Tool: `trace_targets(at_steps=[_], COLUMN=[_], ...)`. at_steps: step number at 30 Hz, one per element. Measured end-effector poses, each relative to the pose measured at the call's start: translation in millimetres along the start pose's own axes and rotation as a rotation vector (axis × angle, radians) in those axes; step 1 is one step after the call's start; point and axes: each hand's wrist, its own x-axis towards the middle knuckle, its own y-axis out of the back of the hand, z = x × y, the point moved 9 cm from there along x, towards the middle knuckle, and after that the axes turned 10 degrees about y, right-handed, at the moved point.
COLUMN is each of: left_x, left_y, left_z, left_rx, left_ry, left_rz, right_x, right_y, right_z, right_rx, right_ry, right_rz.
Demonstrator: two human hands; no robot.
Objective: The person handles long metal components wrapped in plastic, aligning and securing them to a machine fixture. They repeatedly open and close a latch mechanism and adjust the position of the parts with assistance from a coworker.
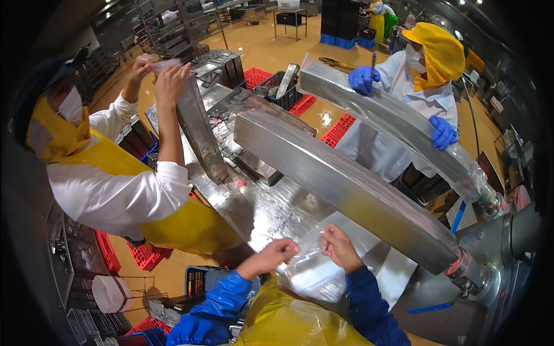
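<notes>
It was a factory hall with a glossy tan floor [271, 52], metal racks along the far wall and red crates [340, 128] scattered about. Beyond the hands stretched a wet steel surface [259, 207], and over it, above and to the right of the hands, reached a long flat metal paddle [340, 179] fixed to a shaft [479, 277] at the right. A second paddle [392, 121], wrapped in clear film, lay further off, where a co-worker in white coat and yellow hood gripped it with blue-gloved hands [443, 132]. To the left another co-worker in a yellow apron reached both arms up to a third, upright paddle [199, 132].

Nearest me, the person in blue sleeves and yellow apron [288, 323] had both hands on a clear plastic bag [311, 268] spread in front of them on the surface. The left hand [277, 252] was clenched on the bag's left edge; the right hand [339, 247] pinched its top edge, close beside the left.
</notes>
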Motion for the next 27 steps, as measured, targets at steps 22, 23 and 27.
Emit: trace_targets(at_steps=[22, 23, 27], left_x=[-27, -36, -34], left_y=[150, 131, 31], left_z=[272, 275, 279], left_rx=[0.209, 0.292, 0.298], left_ry=[-0.645, -0.676, -0.718], left_rz=[0.796, 0.799, 0.610], right_x=[254, 243, 175], right_y=[-169, -152, -77], right_z=[-123, -114, -153], right_rx=[0.528, 0.508, 0.491], right_ry=[0.320, 0.306, 0.560], right_rz=[-0.681, -0.546, -0.725])
